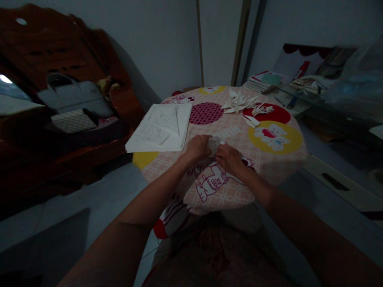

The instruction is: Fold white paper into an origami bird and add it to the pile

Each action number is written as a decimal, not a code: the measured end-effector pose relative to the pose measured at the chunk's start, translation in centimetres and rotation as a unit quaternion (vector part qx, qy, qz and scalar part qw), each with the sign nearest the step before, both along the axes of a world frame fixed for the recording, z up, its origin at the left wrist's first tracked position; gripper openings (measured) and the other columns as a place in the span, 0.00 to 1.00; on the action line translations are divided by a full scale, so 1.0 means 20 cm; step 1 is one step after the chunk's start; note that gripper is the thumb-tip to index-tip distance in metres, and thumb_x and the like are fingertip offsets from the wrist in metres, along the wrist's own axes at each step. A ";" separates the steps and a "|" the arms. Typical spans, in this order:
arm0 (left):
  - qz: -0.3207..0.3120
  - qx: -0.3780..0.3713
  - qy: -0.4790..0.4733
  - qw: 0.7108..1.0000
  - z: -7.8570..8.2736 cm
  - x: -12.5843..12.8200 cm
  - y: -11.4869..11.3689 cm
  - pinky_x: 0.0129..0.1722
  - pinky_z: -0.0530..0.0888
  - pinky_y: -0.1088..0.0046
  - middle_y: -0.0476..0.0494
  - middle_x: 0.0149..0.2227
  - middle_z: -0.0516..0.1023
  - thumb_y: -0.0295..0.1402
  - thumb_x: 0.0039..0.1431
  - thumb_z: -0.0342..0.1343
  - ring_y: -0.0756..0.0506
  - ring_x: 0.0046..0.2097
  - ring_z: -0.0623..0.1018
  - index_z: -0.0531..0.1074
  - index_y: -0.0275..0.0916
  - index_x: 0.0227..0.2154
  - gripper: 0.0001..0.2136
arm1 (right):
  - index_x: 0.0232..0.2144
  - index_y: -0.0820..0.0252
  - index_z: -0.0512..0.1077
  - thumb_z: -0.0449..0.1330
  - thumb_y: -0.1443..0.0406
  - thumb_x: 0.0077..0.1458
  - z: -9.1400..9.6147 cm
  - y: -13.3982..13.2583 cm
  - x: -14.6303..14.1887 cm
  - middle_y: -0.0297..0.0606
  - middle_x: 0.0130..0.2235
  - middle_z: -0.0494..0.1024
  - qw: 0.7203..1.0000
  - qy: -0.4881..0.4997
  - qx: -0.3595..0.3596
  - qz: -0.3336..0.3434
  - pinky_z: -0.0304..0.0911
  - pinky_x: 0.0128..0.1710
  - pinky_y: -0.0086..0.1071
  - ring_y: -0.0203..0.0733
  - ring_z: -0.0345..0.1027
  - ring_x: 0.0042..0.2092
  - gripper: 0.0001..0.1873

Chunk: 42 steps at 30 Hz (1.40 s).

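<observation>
A pale paper piece (214, 145) is pinched in the grip of left hand (198, 146) and right hand (228, 157) above the worktop's (163, 161) near side, seemingly to steady opposite edges, the sheet stack (142, 140) lying leftward, presumably for easy reach.

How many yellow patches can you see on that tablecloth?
3: a far patch at the back edge, a right patch, and a left patch partly showing beside the paper stack. More may be hidden.
</observation>
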<state>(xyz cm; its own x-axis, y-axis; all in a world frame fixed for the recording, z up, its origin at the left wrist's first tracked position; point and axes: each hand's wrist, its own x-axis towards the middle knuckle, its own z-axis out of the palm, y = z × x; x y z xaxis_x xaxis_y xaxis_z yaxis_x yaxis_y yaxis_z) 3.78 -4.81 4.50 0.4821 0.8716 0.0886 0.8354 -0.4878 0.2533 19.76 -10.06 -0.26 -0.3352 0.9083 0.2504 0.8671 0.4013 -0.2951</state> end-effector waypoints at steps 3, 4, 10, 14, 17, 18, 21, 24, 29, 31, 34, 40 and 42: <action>0.006 0.011 -0.006 1.000 0.01 0.01 0.01 0.45 0.74 0.65 0.37 0.40 0.81 0.27 0.46 0.58 0.36 0.45 0.79 0.77 0.38 0.47 0.21 | 0.28 0.61 0.75 0.56 0.69 0.56 0.02 0.00 0.01 0.44 0.37 0.78 1.000 0.001 0.003 -0.005 0.61 0.39 0.35 0.44 0.68 0.39 0.08; 0.008 0.009 -0.008 1.000 0.02 0.01 0.02 0.44 0.74 0.66 0.37 0.40 0.81 0.28 0.47 0.58 0.37 0.45 0.79 0.78 0.38 0.46 0.20 | 0.28 0.61 0.75 0.57 0.69 0.56 0.03 0.00 0.00 0.44 0.37 0.78 1.000 0.000 0.003 -0.007 0.61 0.38 0.35 0.44 0.68 0.39 0.07; 0.013 0.004 -0.001 1.000 0.07 0.03 0.03 0.43 0.73 0.68 0.39 0.38 0.80 0.27 0.47 0.58 0.38 0.44 0.79 0.78 0.38 0.44 0.18 | 0.25 0.61 0.76 0.59 0.68 0.54 0.07 0.00 -0.01 0.41 0.33 0.78 0.999 0.014 -0.018 -0.039 0.59 0.34 0.33 0.41 0.68 0.34 0.08; 0.011 -0.005 0.002 1.000 0.11 0.06 0.01 0.44 0.73 0.67 0.39 0.39 0.80 0.29 0.47 0.61 0.38 0.44 0.78 0.78 0.38 0.42 0.16 | 0.29 0.61 0.78 0.61 0.67 0.52 0.07 0.02 -0.04 0.40 0.34 0.80 0.995 0.069 -0.032 -0.062 0.60 0.33 0.32 0.42 0.70 0.33 0.05; 0.007 -0.019 -0.014 1.000 0.12 0.08 0.01 0.42 0.72 0.67 0.39 0.37 0.80 0.32 0.46 0.63 0.37 0.43 0.78 0.79 0.37 0.41 0.17 | 0.29 0.62 0.78 0.62 0.68 0.49 0.08 0.03 -0.05 0.40 0.32 0.80 0.988 0.099 -0.069 -0.093 0.61 0.33 0.33 0.43 0.71 0.33 0.04; 0.004 -0.021 -0.019 1.000 0.12 0.09 0.01 0.42 0.72 0.67 0.39 0.36 0.80 0.33 0.47 0.63 0.38 0.43 0.78 0.79 0.37 0.43 0.17 | 0.29 0.62 0.78 0.62 0.69 0.48 0.08 0.04 -0.06 0.41 0.32 0.80 0.986 0.108 -0.078 -0.100 0.61 0.34 0.33 0.44 0.72 0.34 0.04; -0.030 -0.025 -0.026 0.999 0.12 0.08 0.01 0.43 0.71 0.67 0.41 0.35 0.80 0.33 0.50 0.60 0.40 0.42 0.78 0.77 0.39 0.48 0.20 | 0.30 0.63 0.78 0.63 0.71 0.47 0.09 0.04 -0.07 0.43 0.33 0.81 0.981 0.131 -0.095 -0.108 0.62 0.34 0.32 0.45 0.74 0.35 0.05; -0.065 -0.014 -0.028 0.997 0.11 0.08 0.01 0.45 0.71 0.67 0.42 0.36 0.80 0.33 0.53 0.57 0.41 0.42 0.78 0.76 0.40 0.51 0.21 | 0.30 0.64 0.79 0.64 0.70 0.46 0.09 0.02 -0.09 0.46 0.33 0.82 0.980 0.132 -0.087 -0.124 0.62 0.34 0.33 0.47 0.74 0.35 0.06; -0.080 -0.004 -0.019 0.997 0.10 0.09 0.04 0.46 0.72 0.66 0.41 0.39 0.81 0.33 0.53 0.56 0.40 0.45 0.78 0.76 0.40 0.52 0.22 | 0.30 0.64 0.79 0.63 0.68 0.49 0.07 0.01 -0.10 0.46 0.32 0.82 0.979 0.137 -0.074 -0.131 0.61 0.33 0.33 0.47 0.74 0.34 0.06; -0.078 0.001 -0.018 0.997 0.11 0.08 0.05 0.47 0.72 0.66 0.41 0.39 0.81 0.32 0.53 0.55 0.41 0.45 0.78 0.76 0.40 0.52 0.22 | 0.28 0.62 0.80 0.62 0.68 0.51 0.08 0.00 -0.09 0.44 0.32 0.82 0.982 0.137 -0.067 -0.112 0.61 0.34 0.33 0.46 0.74 0.35 0.05; -0.083 0.013 -0.010 0.996 0.12 0.06 0.06 0.46 0.72 0.66 0.42 0.38 0.81 0.30 0.52 0.54 0.41 0.45 0.78 0.76 0.41 0.52 0.22 | 0.26 0.60 0.80 0.62 0.69 0.51 0.09 0.00 -0.06 0.41 0.32 0.82 0.987 0.124 -0.067 -0.076 0.60 0.34 0.32 0.43 0.73 0.34 0.06; -0.099 0.023 0.025 0.994 0.18 0.03 0.07 0.44 0.72 0.68 0.41 0.42 0.81 0.28 0.49 0.56 0.41 0.45 0.78 0.77 0.40 0.50 0.22 | 0.18 0.62 0.75 0.60 0.70 0.51 0.09 0.01 -0.02 0.40 0.28 0.77 0.996 0.073 -0.039 -0.020 0.57 0.33 0.32 0.39 0.67 0.30 0.11; -0.093 0.020 0.029 0.995 0.18 0.02 0.08 0.44 0.72 0.68 0.41 0.42 0.81 0.28 0.48 0.57 0.41 0.45 0.78 0.78 0.40 0.49 0.22 | 0.17 0.62 0.74 0.58 0.71 0.50 0.08 0.02 -0.02 0.40 0.28 0.75 0.996 0.077 -0.038 0.000 0.56 0.32 0.32 0.38 0.65 0.29 0.12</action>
